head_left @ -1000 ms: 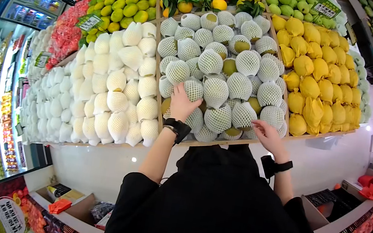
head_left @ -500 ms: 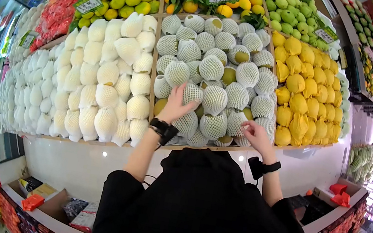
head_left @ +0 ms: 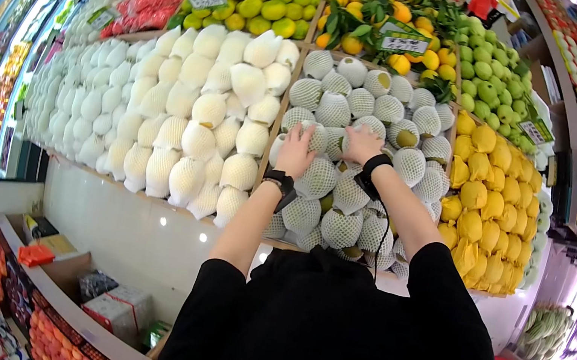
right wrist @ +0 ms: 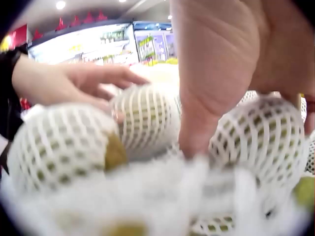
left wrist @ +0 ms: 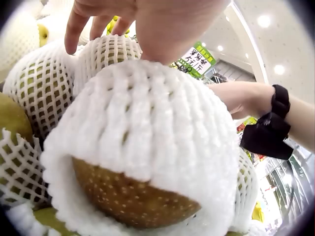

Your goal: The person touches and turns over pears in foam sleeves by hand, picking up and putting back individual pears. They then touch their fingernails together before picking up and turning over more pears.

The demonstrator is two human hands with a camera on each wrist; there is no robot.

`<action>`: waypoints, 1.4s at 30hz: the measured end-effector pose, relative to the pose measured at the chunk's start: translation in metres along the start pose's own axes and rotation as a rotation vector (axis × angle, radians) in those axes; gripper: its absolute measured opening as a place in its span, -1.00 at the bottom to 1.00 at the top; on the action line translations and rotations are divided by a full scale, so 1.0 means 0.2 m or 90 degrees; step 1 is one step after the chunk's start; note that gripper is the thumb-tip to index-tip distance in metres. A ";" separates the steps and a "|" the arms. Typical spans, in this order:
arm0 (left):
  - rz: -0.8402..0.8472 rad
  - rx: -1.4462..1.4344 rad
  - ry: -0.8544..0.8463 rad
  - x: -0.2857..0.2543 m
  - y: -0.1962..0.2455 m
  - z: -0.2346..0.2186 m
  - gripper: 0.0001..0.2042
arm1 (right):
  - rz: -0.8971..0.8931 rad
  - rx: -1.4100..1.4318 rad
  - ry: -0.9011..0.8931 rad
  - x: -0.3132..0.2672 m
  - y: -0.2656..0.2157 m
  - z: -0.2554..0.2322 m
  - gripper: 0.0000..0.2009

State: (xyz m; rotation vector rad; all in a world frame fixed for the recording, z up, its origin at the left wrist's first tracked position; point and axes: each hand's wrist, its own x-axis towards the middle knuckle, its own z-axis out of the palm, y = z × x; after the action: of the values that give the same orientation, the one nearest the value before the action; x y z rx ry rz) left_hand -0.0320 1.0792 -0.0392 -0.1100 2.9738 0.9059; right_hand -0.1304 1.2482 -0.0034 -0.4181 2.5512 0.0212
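Pears (head_left: 342, 223) in white foam nets fill the middle bin, some with speckled green-brown skin bare. My left hand (head_left: 298, 153) grips one netted pear (right wrist: 147, 115) near the bin's left side, fingers over its top and thumb against it. Right beside it, my right hand (head_left: 363, 145) holds another netted pear (right wrist: 266, 128), the thumb down its near side and the fingers over the far side. Close under the left wrist camera sits a large pear (left wrist: 138, 191) with its net pulled back from its brown skin. Each wrist wears a black strap.
White-netted fruit (head_left: 196, 142) stands stacked at the left, yellow-wrapped fruit (head_left: 490, 206) at the right. Behind are oranges (head_left: 399, 63) with leaves, green fruit (head_left: 489, 72) and price signs (head_left: 404, 43). A wooden divider (head_left: 278, 113) edges the pear bin; open boxes (head_left: 71, 269) stand below.
My right hand has moved from the bin's front edge forward and left onto a pear beside the left hand. The left hand stays on its pear. The head view has shifted.
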 end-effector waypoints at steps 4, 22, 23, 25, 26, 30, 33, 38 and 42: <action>0.001 -0.015 0.006 -0.01 0.02 -0.04 -0.36 | -0.005 0.010 0.035 -0.02 0.03 0.01 -0.23; 0.135 0.234 0.117 0.07 0.14 -0.06 -0.46 | -0.302 0.382 0.031 -0.09 0.18 0.16 -0.05; 0.199 0.303 0.209 0.07 0.17 -0.03 -0.48 | -0.371 0.465 0.046 -0.07 0.24 0.19 -0.07; 0.244 0.138 0.092 0.11 0.30 -0.01 -0.50 | -0.347 0.429 0.138 -0.17 0.37 0.07 -0.15; 0.226 0.099 0.007 0.11 0.36 0.02 -0.49 | -0.299 0.359 0.218 -0.16 0.48 0.06 -0.17; 0.110 0.188 -0.150 0.10 0.49 0.12 -0.38 | 0.051 0.133 0.281 -0.29 0.67 0.08 -0.14; 0.072 0.179 -0.162 0.13 0.49 0.17 -0.30 | 0.027 0.254 0.200 -0.37 0.73 0.15 -0.13; 0.099 0.101 -0.197 0.17 0.45 0.12 -0.32 | 0.045 0.295 0.238 -0.37 0.72 0.14 -0.17; 0.145 0.009 -0.131 0.15 0.38 0.14 -0.35 | 0.006 0.339 0.299 -0.33 0.74 0.14 -0.19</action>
State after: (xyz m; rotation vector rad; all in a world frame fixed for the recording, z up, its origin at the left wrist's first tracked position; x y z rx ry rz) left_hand -0.0682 1.1566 -0.0217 0.3090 2.8378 0.8565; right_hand -0.1077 1.4103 -0.0035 -0.2139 2.8584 -0.8208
